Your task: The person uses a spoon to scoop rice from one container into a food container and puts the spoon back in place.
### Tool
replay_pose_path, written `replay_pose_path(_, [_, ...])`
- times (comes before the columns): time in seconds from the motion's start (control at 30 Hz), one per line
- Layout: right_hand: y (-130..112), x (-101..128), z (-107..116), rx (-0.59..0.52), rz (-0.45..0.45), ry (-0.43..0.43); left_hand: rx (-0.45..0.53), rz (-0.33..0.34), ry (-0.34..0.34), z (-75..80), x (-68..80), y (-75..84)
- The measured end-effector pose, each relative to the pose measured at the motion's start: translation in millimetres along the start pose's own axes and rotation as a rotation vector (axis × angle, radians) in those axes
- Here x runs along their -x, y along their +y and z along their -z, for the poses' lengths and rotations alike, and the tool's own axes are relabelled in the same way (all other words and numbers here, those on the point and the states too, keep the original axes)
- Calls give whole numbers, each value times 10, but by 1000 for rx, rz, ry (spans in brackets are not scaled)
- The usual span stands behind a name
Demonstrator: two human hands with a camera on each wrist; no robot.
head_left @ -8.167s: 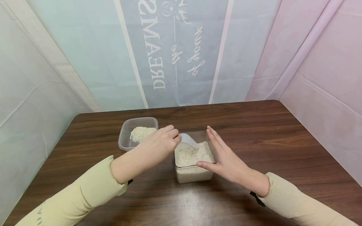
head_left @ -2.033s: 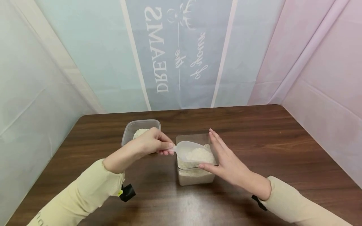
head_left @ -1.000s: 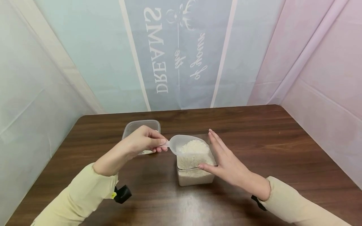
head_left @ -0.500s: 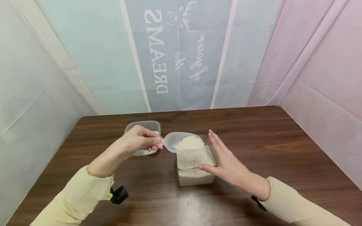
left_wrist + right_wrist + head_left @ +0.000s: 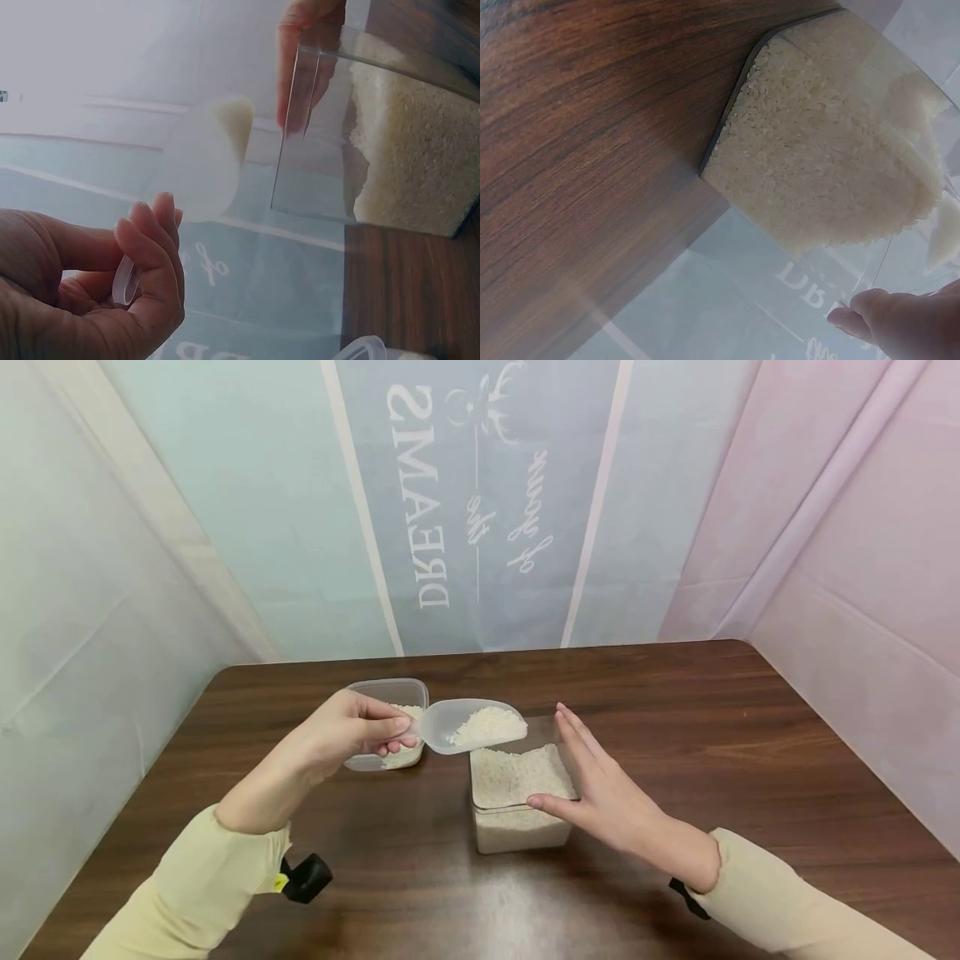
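My left hand (image 5: 337, 733) pinches the handle of a translucent white scoop (image 5: 441, 727), thumb on top and fingers curled below. A mound of white rice (image 5: 491, 725) lies toward the scoop's front end. It is held level above the table, between a small plastic tub (image 5: 381, 687) and a clear square container (image 5: 521, 837). The left wrist view shows the scoop (image 5: 196, 169) from beneath. My right hand (image 5: 611, 793) rests on the container's right side, fingers straight along the wall and thumb over the front rim. Rice (image 5: 810, 157) fills much of the container, with a hollow at its back.
The small tub at back left also has rice (image 5: 407, 752) in it, partly hidden by my left hand. Both vessels stand on a dark wooden table (image 5: 675, 718). A printed cloth (image 5: 480, 527) hangs behind the table, with pale cloth walls at both sides.
The scoop has come out of the container's rice with a load, then moved up and left toward the tub with my left hand. My right hand stays on the container.
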State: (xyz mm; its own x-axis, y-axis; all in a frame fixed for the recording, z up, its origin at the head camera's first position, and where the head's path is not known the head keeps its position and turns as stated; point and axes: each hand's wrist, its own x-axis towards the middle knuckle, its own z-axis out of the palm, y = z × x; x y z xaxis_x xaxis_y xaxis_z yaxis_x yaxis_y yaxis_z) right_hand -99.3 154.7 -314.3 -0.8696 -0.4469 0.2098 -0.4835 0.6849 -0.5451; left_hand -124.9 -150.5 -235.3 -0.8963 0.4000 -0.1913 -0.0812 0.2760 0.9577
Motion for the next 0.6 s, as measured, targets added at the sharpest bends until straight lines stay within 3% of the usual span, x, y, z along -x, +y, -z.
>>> replay_pose_path(0.27, [1, -4, 34, -10, 3, 12, -3, 21, 42, 84, 31, 49])
replay_pose_path(0.6, [-10, 28, 28, -20, 1, 6, 19, 19, 66, 156, 69, -38])
